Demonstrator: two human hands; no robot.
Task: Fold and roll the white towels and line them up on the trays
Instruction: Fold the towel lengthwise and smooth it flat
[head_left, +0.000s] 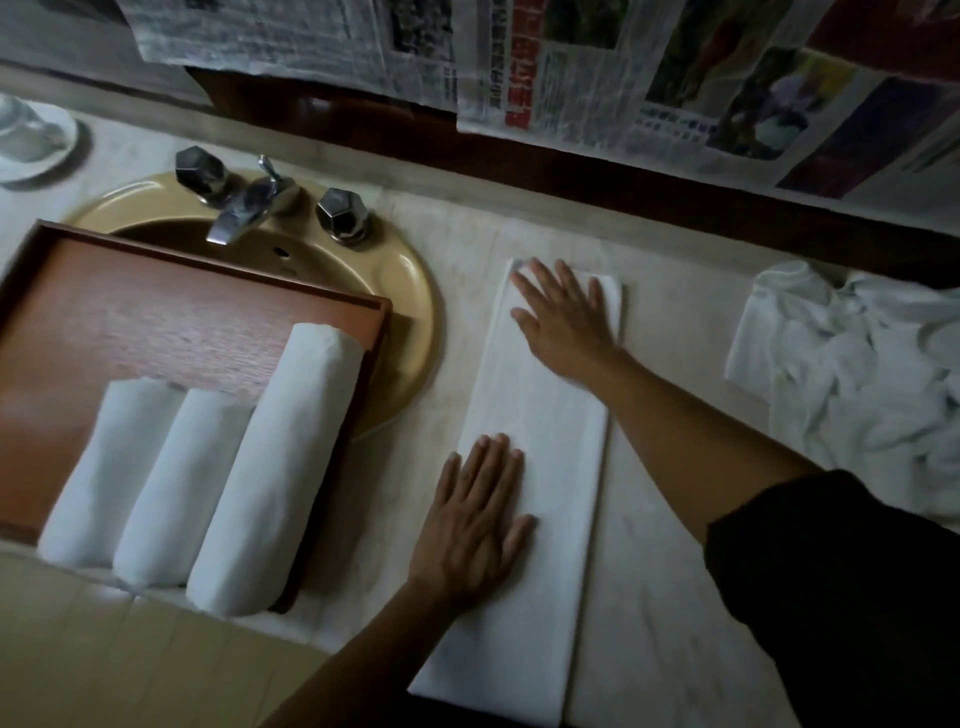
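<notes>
My left hand (478, 525) lies flat, fingers straight, on the near half of the folded towel (550, 410), a long white strip on the bench (675, 545). My right hand (563, 317) presses its far end, open too. To the left, a wooden tray (130, 312) over the sink (408, 291) holds three rolled towels (182, 483) side by side. A crumpled towel pile (857, 374) lies at the right

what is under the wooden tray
The wooden tray lies across the tan sink; the sink's rim and back wall show beyond the tray. The rest of the bowl is hidden beneath the tray and its three rolled towels.
</notes>
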